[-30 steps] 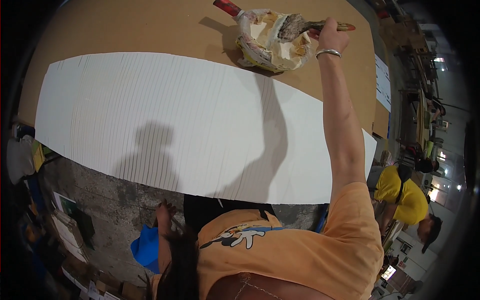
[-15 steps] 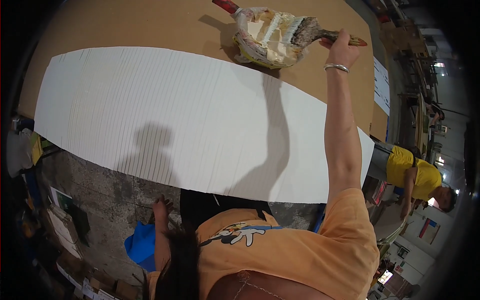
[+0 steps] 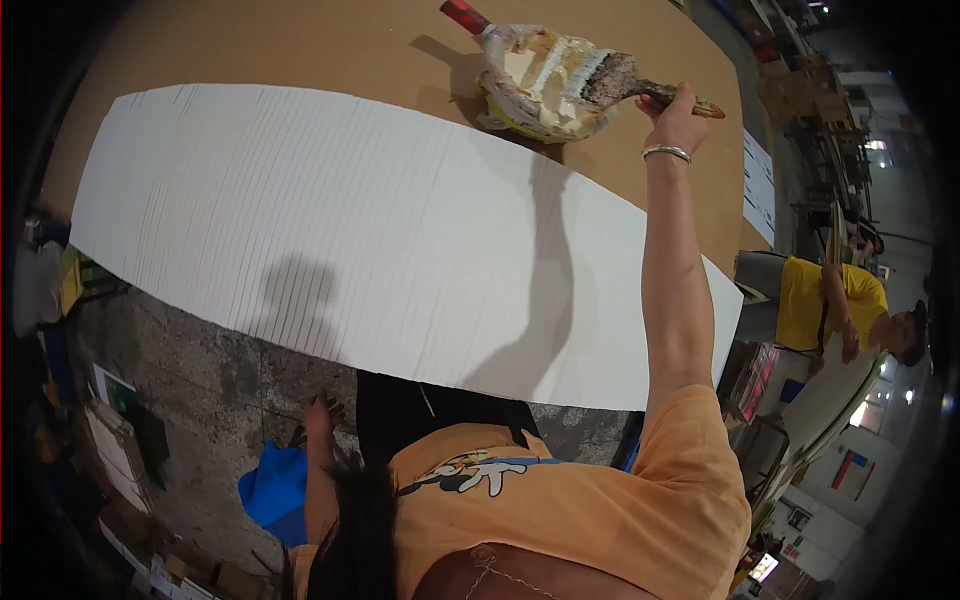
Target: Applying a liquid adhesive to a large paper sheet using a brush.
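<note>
My right hand (image 3: 681, 125) is closed round the wooden handle of a wide paintbrush (image 3: 612, 78). Its pale, coated bristles lie over the mouth of a tub (image 3: 545, 128) smeared with thick cream-coloured paste. From the tub's far left rim sticks a red handle (image 3: 464, 16); what it belongs to is hidden. Below the tub lies a long white board (image 3: 400, 230) with curved edges, scored with many narrow parallel lines. My right forearm crosses above its right end. My left hand (image 3: 322, 414) hangs beside my body below the board's near edge, fingers loosely apart, with nothing in it.
Brown sheet material (image 3: 330, 45) covers the surface under the board and tub. A blue thing (image 3: 275, 485) is by my left forearm. At the right, a person in a yellow shirt (image 3: 825, 300) stands near stacked boards. Speckled floor (image 3: 215, 360) shows below the board.
The view has shifted slightly. My right hand still holds the brush over the tub. The person in yellow has changed posture, with an arm now bent in front.
</note>
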